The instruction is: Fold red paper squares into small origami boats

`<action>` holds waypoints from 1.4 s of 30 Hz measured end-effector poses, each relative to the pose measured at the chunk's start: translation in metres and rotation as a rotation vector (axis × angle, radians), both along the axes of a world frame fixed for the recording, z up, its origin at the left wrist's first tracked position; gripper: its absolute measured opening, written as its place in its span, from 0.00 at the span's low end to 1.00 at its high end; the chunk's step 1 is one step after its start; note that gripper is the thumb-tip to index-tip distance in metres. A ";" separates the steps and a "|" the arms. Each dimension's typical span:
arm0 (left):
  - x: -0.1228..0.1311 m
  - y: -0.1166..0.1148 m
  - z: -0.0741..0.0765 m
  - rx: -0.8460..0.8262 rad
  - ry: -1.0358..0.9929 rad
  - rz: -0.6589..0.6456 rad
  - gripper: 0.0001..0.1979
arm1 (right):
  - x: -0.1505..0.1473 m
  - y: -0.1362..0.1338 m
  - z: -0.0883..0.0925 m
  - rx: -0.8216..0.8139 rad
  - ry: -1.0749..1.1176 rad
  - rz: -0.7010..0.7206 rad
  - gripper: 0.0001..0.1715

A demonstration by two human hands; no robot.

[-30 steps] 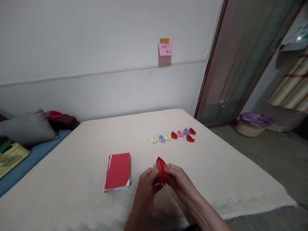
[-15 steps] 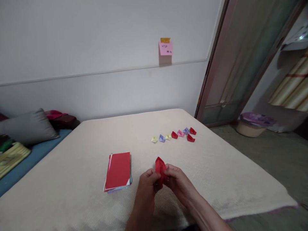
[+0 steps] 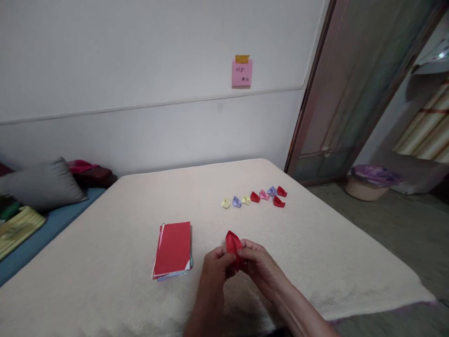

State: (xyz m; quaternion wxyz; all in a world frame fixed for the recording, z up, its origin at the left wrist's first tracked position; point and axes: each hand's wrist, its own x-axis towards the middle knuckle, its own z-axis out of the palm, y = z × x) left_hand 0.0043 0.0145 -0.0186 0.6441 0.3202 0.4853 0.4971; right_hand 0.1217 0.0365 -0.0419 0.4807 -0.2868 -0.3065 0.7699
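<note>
Against a white wall [image 3: 140, 56], a pale cloth-covered surface [image 3: 115, 238] bears small folded papers [image 3: 255, 197] in several colors. A red folded paper [image 3: 232, 240] could tear or lose its creases, most likely from an uneven pinch or tug (it looks thin). It sits between the left hand [image 3: 214, 267] and the right hand [image 3: 258, 260], both pinching it in their fingertips, its pointed end jutting beyond them.

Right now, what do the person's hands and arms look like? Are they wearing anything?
The left hand and right hand are bare, with no gloves. No sleeve, watch or bracelet shows on the left forearm or right forearm. I see no rings, but parts of both hands are hidden, so I can't be sure.
</note>
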 end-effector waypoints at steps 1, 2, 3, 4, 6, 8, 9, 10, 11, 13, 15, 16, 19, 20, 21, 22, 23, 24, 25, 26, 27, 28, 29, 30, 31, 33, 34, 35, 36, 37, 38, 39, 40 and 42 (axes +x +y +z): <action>0.000 0.000 0.000 -0.004 0.000 0.004 0.09 | 0.000 0.000 0.001 0.001 0.005 0.007 0.02; 0.000 0.000 0.001 -0.004 -0.004 0.008 0.09 | 0.001 0.000 0.001 0.001 0.011 0.013 0.02; -0.001 -0.001 0.002 0.001 -0.012 0.010 0.10 | 0.001 0.000 0.002 -0.001 0.017 0.019 0.02; -0.001 -0.001 0.002 0.010 -0.021 0.013 0.11 | 0.001 0.000 0.002 -0.004 0.022 0.023 0.02; -0.002 -0.001 0.003 0.024 -0.027 0.016 0.12 | 0.001 -0.001 0.003 -0.009 0.033 0.030 0.02; -0.002 -0.002 0.004 0.014 -0.013 0.015 0.12 | 0.001 -0.001 0.002 -0.007 0.035 0.037 0.01; -0.002 -0.002 0.005 0.010 -0.007 0.019 0.12 | 0.002 -0.001 0.002 -0.004 0.031 0.039 0.01; -0.002 -0.003 0.006 0.011 -0.007 0.027 0.13 | 0.002 -0.001 0.002 -0.003 0.022 0.041 0.02; -0.002 -0.003 0.007 0.013 -0.018 0.034 0.13 | 0.002 -0.001 0.002 -0.004 0.011 0.044 0.02; -0.003 -0.004 0.008 0.023 -0.074 0.040 0.12 | 0.004 0.000 0.003 -0.009 -0.010 0.043 0.04; -0.003 -0.005 0.009 0.020 -0.156 0.036 0.11 | 0.005 0.000 0.005 -0.014 -0.020 0.037 0.05; -0.003 -0.005 0.009 0.012 -0.194 0.031 0.10 | 0.005 0.000 0.006 -0.014 -0.023 0.034 0.05; -0.004 -0.006 0.007 -0.006 -0.281 0.019 0.08 | 0.006 0.000 0.008 -0.004 -0.025 0.036 0.06; -0.004 -0.006 0.007 -0.001 -0.306 0.019 0.07 | 0.006 0.000 0.008 0.001 -0.026 0.039 0.06; -0.004 -0.006 0.005 0.004 -0.329 0.021 0.07 | 0.006 0.000 0.008 0.005 -0.025 0.044 0.06; -0.003 -0.005 0.004 0.007 -0.350 0.027 0.07 | 0.006 0.000 0.008 0.008 -0.025 0.047 0.06; -0.003 -0.005 0.002 0.001 -0.368 0.037 0.07 | 0.006 0.000 0.008 0.012 -0.024 0.048 0.06; -0.003 -0.004 0.000 -0.014 -0.382 0.047 0.07 | 0.006 0.000 0.008 0.014 -0.022 0.049 0.06; -0.003 -0.003 -0.002 -0.035 -0.394 0.055 0.07 | 0.006 0.000 0.008 0.014 -0.020 0.050 0.06; -0.003 -0.002 -0.005 -0.057 -0.405 0.064 0.07 | 0.006 0.000 0.008 0.012 -0.019 0.048 0.05; -0.004 -0.001 -0.007 -0.079 -0.415 0.070 0.07 | 0.006 0.000 0.009 0.008 -0.019 0.047 0.05; -0.004 0.000 -0.010 -0.094 -0.423 0.071 0.08 | 0.007 0.000 0.009 0.001 -0.023 0.047 0.05; -0.005 0.001 -0.012 -0.109 -0.428 0.068 0.08 | 0.007 0.001 0.008 -0.005 -0.030 0.049 0.06; -0.005 0.002 -0.013 -0.118 -0.431 0.064 0.09 | 0.007 0.001 0.008 -0.012 -0.039 0.052 0.07; -0.005 0.002 -0.013 -0.125 -0.434 0.062 0.09 | 0.008 0.002 0.007 -0.017 -0.050 0.057 0.08; -0.005 0.002 -0.013 -0.132 -0.428 0.056 0.10 | 0.009 0.003 0.006 -0.030 -0.066 0.065 0.09; -0.005 0.001 -0.012 -0.128 -0.423 0.059 0.10 | 0.010 0.004 0.005 -0.040 -0.070 0.065 0.09; -0.005 0.001 -0.011 -0.121 -0.419 0.063 0.10 | 0.011 0.004 0.004 -0.052 -0.071 0.062 0.09; -0.004 0.000 -0.010 -0.116 -0.414 0.062 0.10 | 0.011 0.005 0.003 -0.067 -0.070 0.058 0.09; -0.004 0.000 -0.009 -0.113 -0.412 0.063 0.10 | 0.012 0.005 0.002 -0.084 -0.068 0.055 0.09; -0.003 0.000 -0.008 -0.110 -0.414 0.065 0.10 | 0.012 0.005 0.002 -0.098 -0.067 0.050 0.09; -0.003 0.000 -0.007 -0.108 -0.418 0.065 0.09 | 0.012 0.005 0.002 -0.111 -0.068 0.046 0.09; -0.003 0.000 -0.006 -0.107 -0.421 0.058 0.09 | 0.013 0.005 0.002 -0.119 -0.069 0.043 0.09; -0.002 0.001 -0.005 -0.105 -0.430 0.046 0.09 | 0.013 0.005 0.002 -0.128 -0.070 0.040 0.09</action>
